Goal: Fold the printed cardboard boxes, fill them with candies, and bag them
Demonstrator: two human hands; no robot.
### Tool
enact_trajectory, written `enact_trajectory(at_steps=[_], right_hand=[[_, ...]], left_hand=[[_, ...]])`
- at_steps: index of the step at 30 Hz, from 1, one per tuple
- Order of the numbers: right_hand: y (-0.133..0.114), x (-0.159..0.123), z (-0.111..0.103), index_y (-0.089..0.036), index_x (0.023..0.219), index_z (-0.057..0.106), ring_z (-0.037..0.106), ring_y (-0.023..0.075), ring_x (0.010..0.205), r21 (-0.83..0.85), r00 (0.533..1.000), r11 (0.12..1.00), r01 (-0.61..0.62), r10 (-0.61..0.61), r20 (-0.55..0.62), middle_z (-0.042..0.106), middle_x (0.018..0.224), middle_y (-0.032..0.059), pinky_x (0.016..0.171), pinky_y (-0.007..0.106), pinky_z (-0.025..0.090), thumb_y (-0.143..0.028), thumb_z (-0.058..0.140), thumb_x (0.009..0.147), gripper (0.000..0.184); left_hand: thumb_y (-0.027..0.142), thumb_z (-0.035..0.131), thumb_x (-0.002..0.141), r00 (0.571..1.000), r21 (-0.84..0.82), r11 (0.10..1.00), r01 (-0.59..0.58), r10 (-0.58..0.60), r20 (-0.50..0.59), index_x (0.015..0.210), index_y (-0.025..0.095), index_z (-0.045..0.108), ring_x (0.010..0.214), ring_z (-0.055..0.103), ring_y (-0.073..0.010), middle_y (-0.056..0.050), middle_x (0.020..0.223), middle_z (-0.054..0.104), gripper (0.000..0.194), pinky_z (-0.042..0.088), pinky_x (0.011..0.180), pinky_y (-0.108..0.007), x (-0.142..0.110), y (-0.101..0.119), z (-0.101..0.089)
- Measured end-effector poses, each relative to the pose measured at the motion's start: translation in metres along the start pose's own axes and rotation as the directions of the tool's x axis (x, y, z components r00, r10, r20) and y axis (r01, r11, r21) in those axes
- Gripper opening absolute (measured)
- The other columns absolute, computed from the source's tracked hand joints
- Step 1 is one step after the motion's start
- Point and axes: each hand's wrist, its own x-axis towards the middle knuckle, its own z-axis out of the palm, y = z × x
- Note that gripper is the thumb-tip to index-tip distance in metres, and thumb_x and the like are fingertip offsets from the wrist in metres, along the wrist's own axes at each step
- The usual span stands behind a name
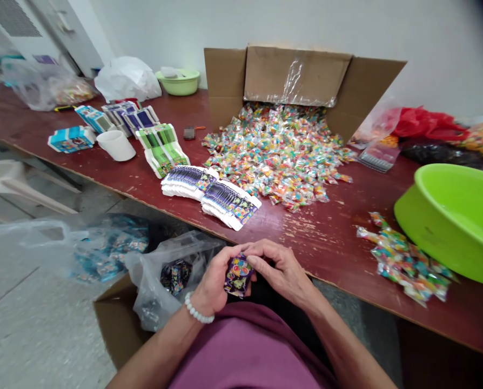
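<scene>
Both hands meet just in front of my body, below the table edge. My left hand and my right hand are closed around a small purple printed box, fingers pinching its top. A white bead bracelet circles my left wrist. On the dark red table ahead lie two fanned stacks of flat purple boxes and a big heap of small wrapped candies spilling from an open cardboard carton lying on its side.
A lime green basin sits at right beside a small candy pile. Green and blue flat boxes, a white cup and bags lie at left. A plastic-lined carton with filled boxes stands below left.
</scene>
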Motion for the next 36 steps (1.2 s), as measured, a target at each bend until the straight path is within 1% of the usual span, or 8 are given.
enact_trajectory(at_steps=[5, 11, 16, 20, 26, 31, 33, 36], right_hand=[[0.009, -0.004, 0.014, -0.025, 0.107, 0.067, 0.062, 0.0207, 0.109, -0.024, 0.995, 0.995, 0.100, -0.100, 0.001, 0.067, 0.120, 0.0060, 0.092, 0.034, 0.049, -0.027, 0.065, 0.092, 0.016], [0.045, 0.049, -0.003, -0.017, 0.109, 0.065, 0.065, 0.0195, 0.079, -0.314, 0.957, 0.932, -0.184, 0.096, -0.275, 0.069, 0.096, 0.0066, 0.073, 0.032, 0.052, -0.035, 0.058, 0.092, 0.026], [0.070, 0.104, -0.023, -0.016, 0.125, 0.058, 0.060, 0.0293, 0.110, -0.534, 0.915, 0.785, -0.315, 0.103, -0.390, 0.059, 0.123, 0.0142, 0.092, 0.040, 0.047, -0.033, 0.068, 0.084, 0.045], [0.077, 0.119, -0.021, -0.017, 0.116, 0.062, 0.060, 0.0369, 0.107, -0.555, 0.890, 0.725, -0.407, 0.178, -0.421, 0.055, 0.122, 0.0165, 0.084, 0.046, 0.048, -0.047, 0.076, 0.076, 0.052], [0.081, 0.119, -0.024, -0.019, 0.099, 0.059, 0.061, 0.0312, 0.098, -0.338, 0.832, 0.827, -0.449, 0.250, -0.495, 0.059, 0.108, 0.0101, 0.078, 0.039, 0.046, -0.045, 0.083, 0.063, 0.050], [0.065, 0.104, -0.036, -0.020, 0.083, 0.054, 0.059, 0.0187, 0.070, -0.049, 0.867, 0.950, -0.310, 0.261, -0.424, 0.062, 0.076, 0.0012, 0.062, 0.029, 0.045, -0.052, 0.066, 0.077, 0.034], [0.048, 0.092, -0.040, -0.020, 0.083, 0.056, 0.058, 0.0166, 0.068, 0.039, 0.904, 0.970, -0.238, 0.236, -0.355, 0.063, 0.075, 0.0005, 0.061, 0.028, 0.046, -0.053, 0.068, 0.076, 0.035], [0.020, 0.070, -0.039, -0.021, 0.083, 0.060, 0.059, 0.0152, 0.071, 0.239, 0.973, 0.961, -0.141, 0.179, -0.145, 0.065, 0.079, 0.0000, 0.065, 0.027, 0.048, -0.047, 0.075, 0.076, 0.032]], left_hand=[[0.037, 0.053, 0.084, 0.999, -0.090, 0.995, -0.049, 0.049, 0.003, 0.126, 0.014, 0.060, 0.043, 0.057, -0.0143, 0.000, 0.066, 0.063, 0.048, 0.049, 0.039, -0.025, 0.004, 0.000, -0.008], [0.047, 0.053, 0.084, 0.900, 0.407, 0.883, -0.232, 0.354, -0.254, 0.121, 0.015, 0.060, 0.060, 0.063, -0.0180, -0.003, 0.071, 0.067, 0.049, 0.050, 0.054, -0.026, -0.006, 0.002, -0.059], [0.052, 0.049, 0.085, 0.739, 0.860, 0.500, 0.101, 0.541, -0.402, 0.127, 0.024, 0.062, 0.102, 0.066, -0.0296, -0.008, 0.111, 0.072, 0.052, 0.050, 0.090, -0.043, -0.018, -0.001, -0.141], [0.059, 0.046, 0.086, 0.708, 0.879, 0.449, 0.160, 0.569, -0.419, 0.135, 0.018, 0.054, 0.107, 0.065, -0.0312, -0.013, 0.117, 0.069, 0.064, 0.048, 0.096, -0.048, -0.022, -0.002, -0.172], [0.048, 0.053, 0.087, 0.678, 0.865, 0.483, -0.138, 0.683, -0.273, 0.123, 0.018, 0.059, 0.102, 0.065, -0.0255, -0.010, 0.113, 0.069, 0.047, 0.051, 0.091, -0.040, -0.015, 0.008, -0.131], [0.040, 0.058, 0.088, 0.613, 0.856, 0.399, -0.328, 0.780, -0.128, 0.120, 0.020, 0.062, 0.099, 0.063, -0.0212, -0.009, 0.117, 0.067, 0.037, 0.047, 0.095, -0.038, -0.005, 0.030, -0.079], [0.040, 0.061, 0.088, 0.675, 0.781, 0.474, -0.406, 0.732, -0.093, 0.122, 0.020, 0.061, 0.104, 0.062, -0.0213, -0.009, 0.120, 0.066, 0.040, 0.045, 0.098, -0.038, -0.004, 0.039, -0.060], [0.042, 0.067, 0.084, 0.929, 0.474, 0.805, -0.357, 0.358, 0.093, 0.121, 0.017, 0.061, 0.106, 0.064, -0.0240, -0.012, 0.117, 0.068, 0.045, 0.048, 0.095, -0.037, -0.003, 0.045, -0.034]])
